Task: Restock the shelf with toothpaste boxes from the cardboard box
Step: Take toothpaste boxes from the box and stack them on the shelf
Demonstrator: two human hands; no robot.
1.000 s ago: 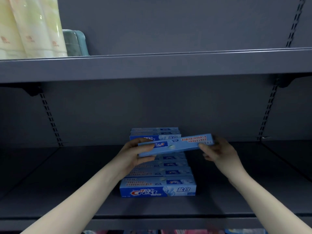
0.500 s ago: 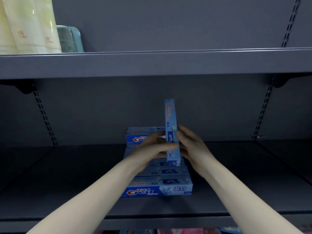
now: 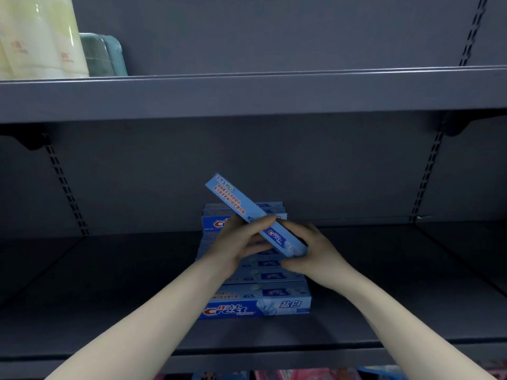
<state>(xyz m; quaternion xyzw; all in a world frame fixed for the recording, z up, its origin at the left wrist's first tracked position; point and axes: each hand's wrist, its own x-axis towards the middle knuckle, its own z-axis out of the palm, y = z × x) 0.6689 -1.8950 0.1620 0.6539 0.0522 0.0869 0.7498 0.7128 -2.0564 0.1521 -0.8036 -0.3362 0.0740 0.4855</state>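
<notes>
Head camera view, looking into a grey store shelf [image 3: 82,319]. A second ago a person held a blue toothpaste box [image 3: 255,216] level above the row of stocked boxes [image 3: 258,301]; it then swung upright and now slants, top end up and to the left. It seems they are turning it to face the right way before setting it down, so this box is not yet placed. The left hand [image 3: 236,246] curls around the box's middle, thumb on top. The right hand [image 3: 315,253] cups the lower end, fingers curled beneath and behind it. The box hangs just above the row, not touching it.
</notes>
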